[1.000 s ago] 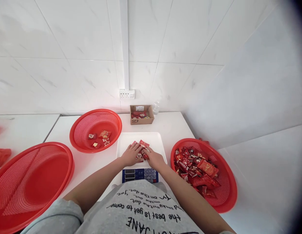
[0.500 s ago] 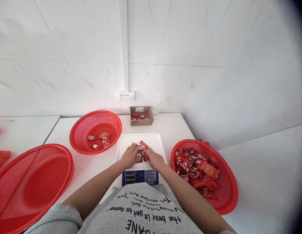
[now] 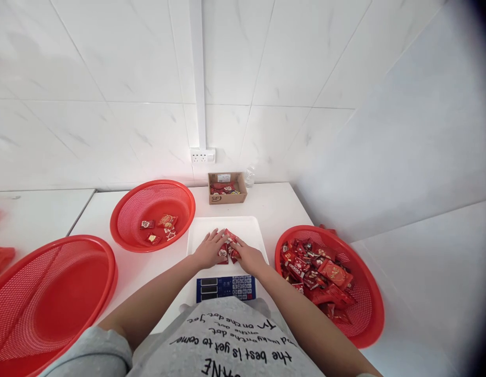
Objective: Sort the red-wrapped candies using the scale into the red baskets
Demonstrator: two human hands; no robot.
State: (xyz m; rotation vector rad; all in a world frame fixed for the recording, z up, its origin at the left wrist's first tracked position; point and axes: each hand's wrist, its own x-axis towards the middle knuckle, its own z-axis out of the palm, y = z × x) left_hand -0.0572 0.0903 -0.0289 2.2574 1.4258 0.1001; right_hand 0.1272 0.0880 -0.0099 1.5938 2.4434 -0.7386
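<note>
A small heap of red candy packets (image 3: 228,246) lies on the white tray (image 3: 243,228) of a digital scale (image 3: 226,287) in front of me. My left hand (image 3: 208,249) and my right hand (image 3: 247,255) cup the heap from either side, fingers curled in against the packets and pressing them together. Fingertips of both hands touch the wrappers.
A red mesh basket (image 3: 364,314) at the right holds several red packets. A second red basket (image 3: 154,199) at the back left holds a few packets. A large red basket (image 3: 50,298) sits at the near left. A small cardboard box (image 3: 226,197) stands by the wall below a socket (image 3: 202,155).
Both hands have drawn closer together, gathering the red packets into a tighter heap on the tray. The view has shifted slightly.
</note>
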